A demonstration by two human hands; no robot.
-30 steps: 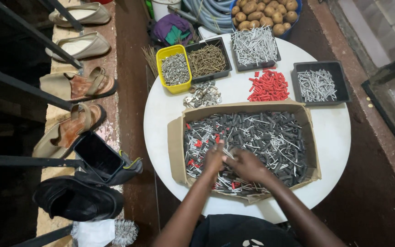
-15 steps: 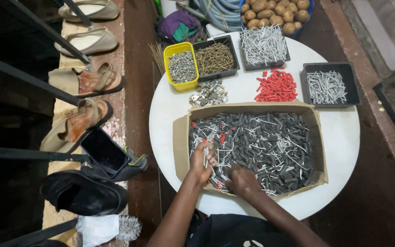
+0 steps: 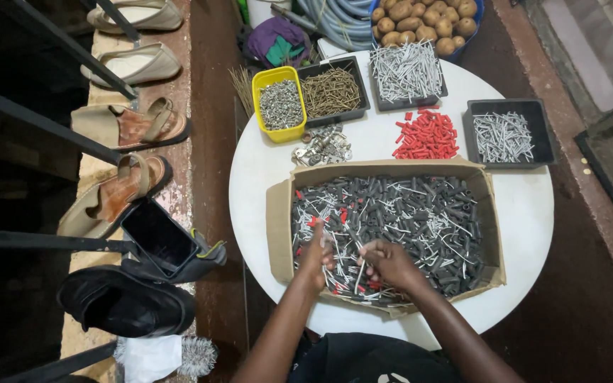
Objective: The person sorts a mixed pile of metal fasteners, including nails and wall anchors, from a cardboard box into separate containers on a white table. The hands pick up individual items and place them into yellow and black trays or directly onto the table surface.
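While both hands are being kept in the near left of the cardboard box (image 3: 278, 230) on the white table (image 3: 526, 213), nails (image 3: 357, 273) are being pinched by the right hand (image 3: 389, 262); the left hand (image 3: 318, 257) is being held loosely curled over grey plugs (image 3: 420, 213), its grip unclear. Red plugs (image 3: 426, 135) are being kept far, beyond the box.

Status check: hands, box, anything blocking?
Left hand and right hand both down in the cardboard box, picking through mixed nails and plugs; grip unclear. Nothing in the way.
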